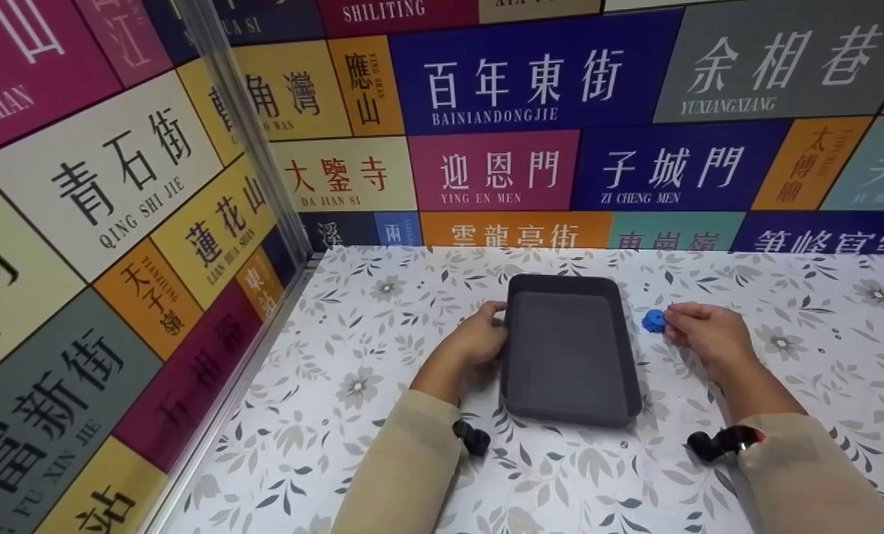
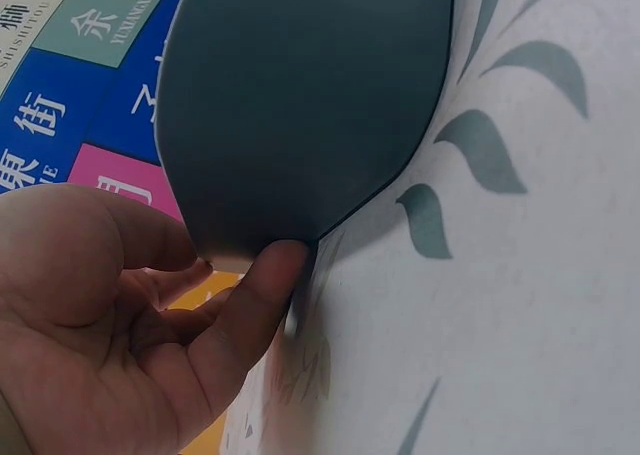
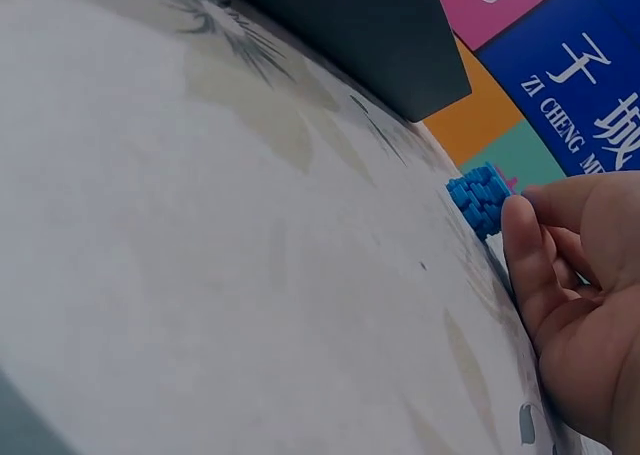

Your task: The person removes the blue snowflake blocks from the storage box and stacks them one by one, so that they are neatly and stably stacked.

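A dark grey rectangular tray (image 1: 568, 356) with raised walls lies on the table, its inside bare. My left hand (image 1: 477, 340) grips its left wall; in the left wrist view thumb and fingers pinch the tray's edge (image 2: 300, 95) near the table. To the right of the tray, my right hand (image 1: 715, 337) pinches a small bright blue piece (image 1: 654, 320) between thumb and forefinger, low over the cloth. Up close in the right wrist view, the blue piece (image 3: 480, 200) has a knobbly, block-patterned surface, with a bit of pink beside it.
A white cloth (image 1: 368, 452) printed with grey flowers and leaves covers the table. Behind it stands a wall of coloured street-name panels (image 1: 494, 169), and another panelled wall (image 1: 130, 163) runs along the left. Each sleeve has a black wrist camera (image 1: 716, 443).
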`<state>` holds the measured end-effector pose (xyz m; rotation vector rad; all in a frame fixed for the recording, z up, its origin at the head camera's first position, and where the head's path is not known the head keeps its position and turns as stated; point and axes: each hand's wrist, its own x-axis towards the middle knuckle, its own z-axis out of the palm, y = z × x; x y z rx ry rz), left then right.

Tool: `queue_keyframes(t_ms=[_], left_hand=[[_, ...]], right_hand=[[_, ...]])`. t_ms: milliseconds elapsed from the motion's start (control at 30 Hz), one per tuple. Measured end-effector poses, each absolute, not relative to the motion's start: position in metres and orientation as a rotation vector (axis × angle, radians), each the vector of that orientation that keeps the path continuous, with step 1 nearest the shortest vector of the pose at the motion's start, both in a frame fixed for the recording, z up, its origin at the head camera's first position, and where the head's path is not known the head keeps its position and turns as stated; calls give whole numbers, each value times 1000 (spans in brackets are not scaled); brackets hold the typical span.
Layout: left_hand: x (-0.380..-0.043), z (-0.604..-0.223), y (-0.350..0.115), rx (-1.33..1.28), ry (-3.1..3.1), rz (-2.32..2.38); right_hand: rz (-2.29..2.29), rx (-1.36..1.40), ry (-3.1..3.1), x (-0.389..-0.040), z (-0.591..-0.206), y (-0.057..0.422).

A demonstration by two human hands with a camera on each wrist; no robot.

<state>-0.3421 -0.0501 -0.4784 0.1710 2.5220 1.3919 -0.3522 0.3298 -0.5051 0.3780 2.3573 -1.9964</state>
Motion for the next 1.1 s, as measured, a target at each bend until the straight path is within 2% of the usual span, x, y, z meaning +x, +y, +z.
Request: queue_keyframes(t_ms=[467,767,1100], left_hand=[[-344,-479,-49,170,2501,1402],[-344,-480,-49,149,2544,1363],[-342,-479,-50,119,2545,1394]], right_hand=[[-1981,328,2405,-350,-509,331],[-1913,471,2454,-349,-503,325],[-2312,320,2266,-341,-482,301]])
